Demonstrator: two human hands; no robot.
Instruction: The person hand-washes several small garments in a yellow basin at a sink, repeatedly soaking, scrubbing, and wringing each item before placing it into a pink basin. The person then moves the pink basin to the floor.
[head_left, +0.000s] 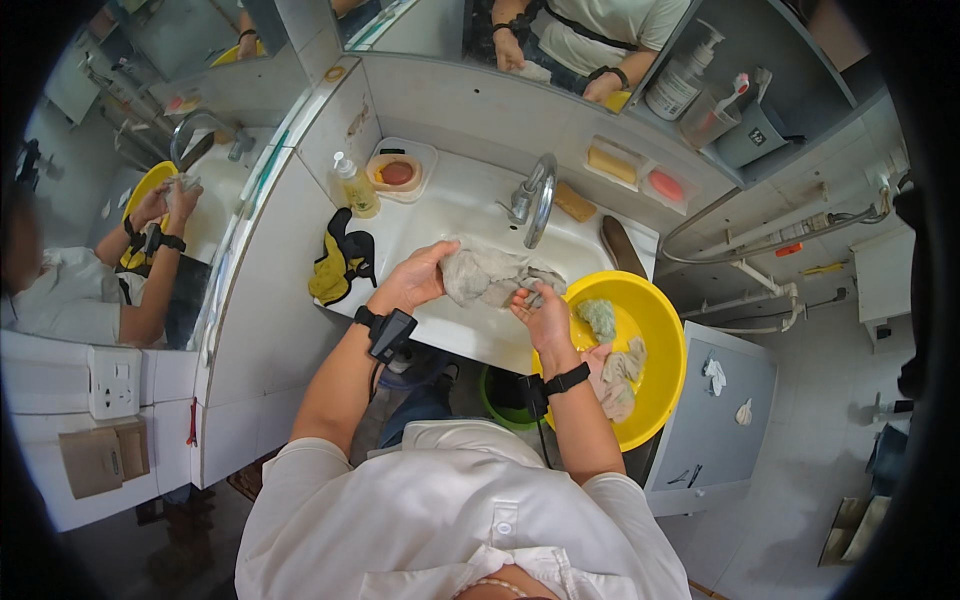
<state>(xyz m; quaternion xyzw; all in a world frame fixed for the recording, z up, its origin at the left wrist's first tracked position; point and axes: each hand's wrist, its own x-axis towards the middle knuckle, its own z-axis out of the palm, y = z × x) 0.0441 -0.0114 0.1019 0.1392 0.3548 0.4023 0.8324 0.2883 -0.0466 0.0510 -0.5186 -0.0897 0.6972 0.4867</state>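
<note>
A damp grey cloth (484, 274) is stretched between my two hands above the white sink basin (442, 330). My left hand (416, 276) grips its left end, the thumb on top. At the other end, the fingers of my right hand (544, 315) pinch a bunched part of the fabric. Behind the cloth rises a curved chrome faucet (541, 202); I cannot tell whether water runs. Close to my right wrist stands a yellow plastic basin (664, 405). Inside it lie a green cloth (598, 319), a beige cloth (625, 361) and a pinkish cloth (596, 364).
A pump bottle (358, 187), a soap dish (397, 176) and a yellow-black fabric item (341, 259) occupy the left counter. A soap bar (574, 202) and a brown brush-like object (622, 244) lie right of the faucet. Mirrors (142, 225) flank the sink. Below sits a green bucket (491, 401).
</note>
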